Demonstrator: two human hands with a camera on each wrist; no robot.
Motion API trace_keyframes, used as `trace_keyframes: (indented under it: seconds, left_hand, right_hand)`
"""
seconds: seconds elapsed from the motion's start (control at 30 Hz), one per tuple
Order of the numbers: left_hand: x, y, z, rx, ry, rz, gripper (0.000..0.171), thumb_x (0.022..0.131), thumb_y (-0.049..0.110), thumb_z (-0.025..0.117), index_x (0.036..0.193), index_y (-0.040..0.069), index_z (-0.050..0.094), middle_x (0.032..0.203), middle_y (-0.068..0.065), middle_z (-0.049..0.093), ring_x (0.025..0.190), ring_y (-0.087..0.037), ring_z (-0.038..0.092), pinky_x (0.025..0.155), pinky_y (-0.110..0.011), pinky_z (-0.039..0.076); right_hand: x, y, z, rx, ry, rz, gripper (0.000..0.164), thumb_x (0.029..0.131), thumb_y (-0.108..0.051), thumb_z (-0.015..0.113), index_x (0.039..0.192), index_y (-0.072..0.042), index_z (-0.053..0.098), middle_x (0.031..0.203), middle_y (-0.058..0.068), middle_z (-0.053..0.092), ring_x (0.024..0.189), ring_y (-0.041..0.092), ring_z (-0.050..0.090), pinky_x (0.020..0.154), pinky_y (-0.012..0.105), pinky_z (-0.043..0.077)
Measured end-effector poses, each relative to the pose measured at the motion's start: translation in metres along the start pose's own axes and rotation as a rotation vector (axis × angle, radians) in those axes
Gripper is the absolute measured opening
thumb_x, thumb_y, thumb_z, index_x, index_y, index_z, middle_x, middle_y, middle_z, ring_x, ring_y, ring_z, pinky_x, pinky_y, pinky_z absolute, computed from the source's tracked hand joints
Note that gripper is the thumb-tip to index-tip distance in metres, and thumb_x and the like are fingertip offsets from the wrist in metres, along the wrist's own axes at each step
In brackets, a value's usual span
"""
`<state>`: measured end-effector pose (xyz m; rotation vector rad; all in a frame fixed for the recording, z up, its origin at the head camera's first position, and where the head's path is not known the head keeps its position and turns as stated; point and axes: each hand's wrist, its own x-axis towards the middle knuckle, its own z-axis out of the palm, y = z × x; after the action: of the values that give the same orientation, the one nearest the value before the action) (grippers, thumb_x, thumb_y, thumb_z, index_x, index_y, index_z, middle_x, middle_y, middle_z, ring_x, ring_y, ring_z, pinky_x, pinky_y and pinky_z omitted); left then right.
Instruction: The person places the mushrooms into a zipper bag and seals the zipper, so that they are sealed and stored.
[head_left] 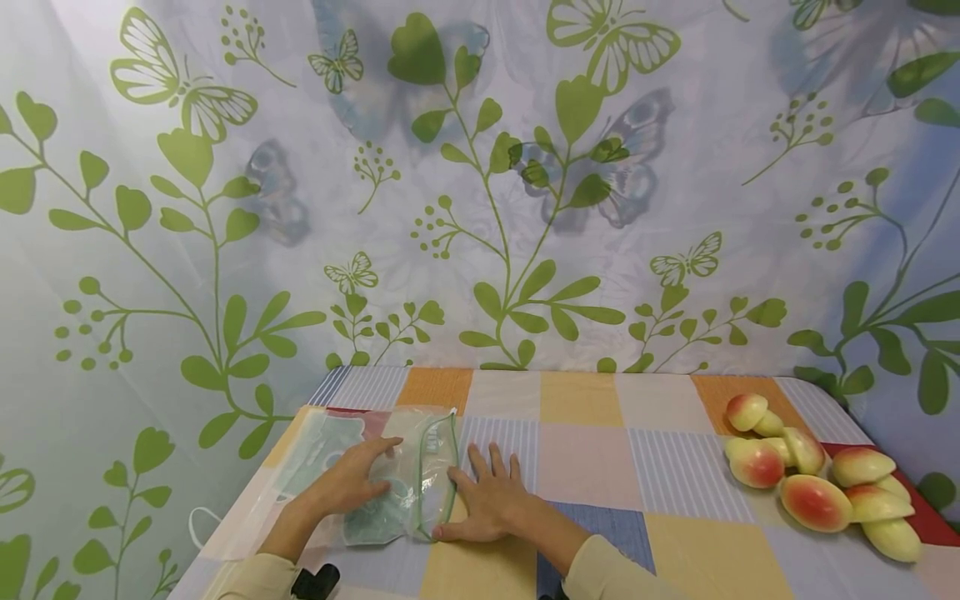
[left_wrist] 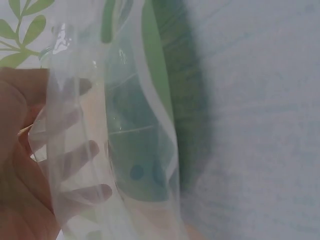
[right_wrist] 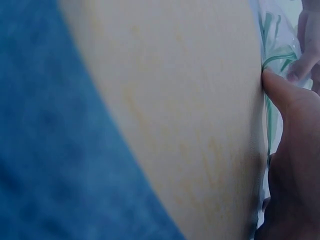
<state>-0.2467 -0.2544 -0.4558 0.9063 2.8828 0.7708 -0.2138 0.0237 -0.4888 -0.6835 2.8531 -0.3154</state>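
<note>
A clear plastic zip bag (head_left: 401,525) with a green-edged mouth (head_left: 452,433) lies flat on the left of the table, its mouth facing right. Pale green, patterned contents (head_left: 371,521) show through it. Over the bag is my left hand (head_left: 347,479), thumb and forefinger apart. In the left wrist view, the fingers (left_wrist: 80,155) appear behind a layer of the clear film. My right hand (head_left: 491,500) rests palm down beside the mouth, fingers spread on the cloth. Its thumb touches the green edge, as the right wrist view shows at the thumb tip (right_wrist: 272,80).
Several pale yellow, red-blushed pieces like toy fruit (head_left: 816,503) sit at the table's right side. A patchwork cloth (head_left: 577,467) covers the table. Behind it hangs a curtain (head_left: 465,333) with green leaves and butterflies. A white cord loop (head_left: 192,527) pokes out at the left edge.
</note>
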Motion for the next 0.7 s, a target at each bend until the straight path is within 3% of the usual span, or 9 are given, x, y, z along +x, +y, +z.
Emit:
trace_keyframes:
  seconds: [0.13,0.33,0.7]
  left_hand:
    - [-0.0001,0.0013,-0.0006,-0.024,-0.004,-0.029,0.063,0.085,0.001,0.071,0.145,-0.003,0.053,0.120,-0.012,0.064,0.118,-0.036,0.058,0.101,-0.060,0.045]
    - [0.0002,0.0010,-0.0021,-0.074,-0.017,-0.045,0.061,0.085,0.001,0.066,0.145,-0.002,0.054,0.136,-0.019,0.061,0.126,-0.044,0.055,0.104,-0.064,0.043]
    - [0.0008,0.0023,-0.0023,-0.096,-0.003,-0.052,0.056,0.085,0.010,0.068,0.140,0.001,0.061,0.138,-0.015,0.061,0.129,-0.044,0.053,0.105,-0.065,0.040]
  right_hand:
    - [-0.0022,-0.0024,-0.0041,0.003,-0.002,-0.002,0.104,0.080,-0.091,0.050,0.160,-0.025,0.041,0.167,0.020,0.022,0.151,0.052,0.015,0.114,0.073,0.016]
    - [-0.0035,-0.0042,-0.0056,-0.006,-0.011,0.008,0.104,0.080,-0.090,0.050,0.161,-0.025,0.039,0.168,0.020,0.021,0.151,0.052,0.014,0.114,0.074,0.015]
    - [-0.0022,-0.0043,-0.0039,-0.017,-0.016,0.020,0.105,0.079,-0.092,0.047,0.161,-0.027,0.038,0.168,0.018,0.021,0.152,0.050,0.013,0.115,0.072,0.016]
